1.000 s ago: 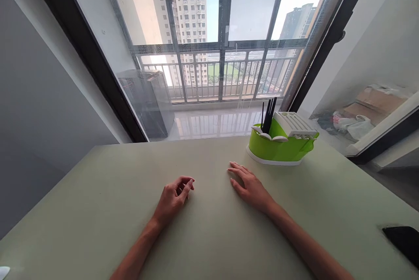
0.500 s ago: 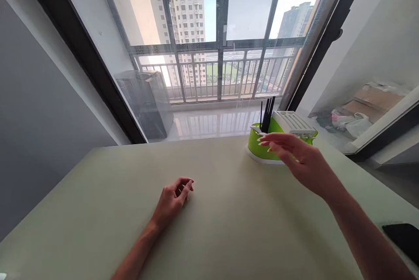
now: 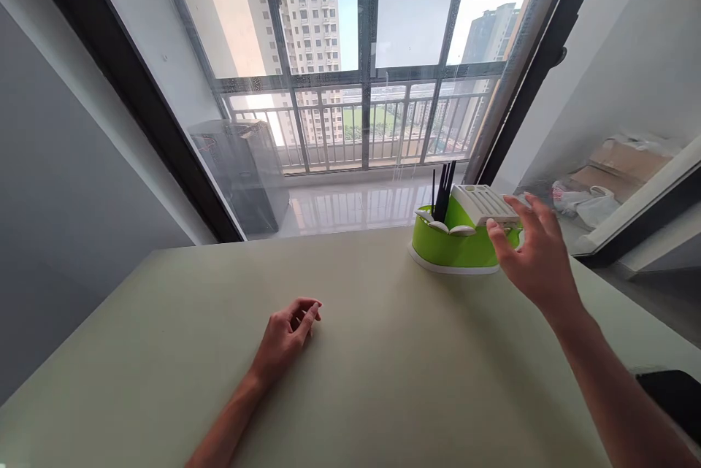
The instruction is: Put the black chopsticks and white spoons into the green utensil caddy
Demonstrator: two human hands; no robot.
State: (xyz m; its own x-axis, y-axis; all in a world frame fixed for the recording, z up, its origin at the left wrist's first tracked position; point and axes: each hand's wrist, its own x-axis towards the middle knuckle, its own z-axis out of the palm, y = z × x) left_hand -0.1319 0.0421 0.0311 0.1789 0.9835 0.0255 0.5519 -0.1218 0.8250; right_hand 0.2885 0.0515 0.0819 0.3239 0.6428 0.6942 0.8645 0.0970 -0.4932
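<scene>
My right hand [image 3: 535, 256] is raised over the right end of a green and white utensil holder [image 3: 452, 245], fingers spread and nothing in them. Whether the fingertips touch the holder's slotted white top [image 3: 482, 204] I cannot tell. Several thin black sticks [image 3: 445, 194] stand upright in the holder's left part, and white scalloped pieces line its front rim. My left hand [image 3: 288, 329] rests on the pale table [image 3: 355, 395] left of the holder, its fingers loosely curled inward with nothing visible in them.
A black object [image 3: 669, 399] lies at the table's right edge, partly behind my right forearm. Glass doors stand beyond the table. Behind them are a dark grey cabinet-like box [image 3: 241, 176], a balcony railing and, to the right, cardboard [image 3: 629, 161] with white plastic bags [image 3: 594, 205].
My right hand has moved right, from the holder's front to its right end, and its fingers have spread and point upward. My left hand stays in place.
</scene>
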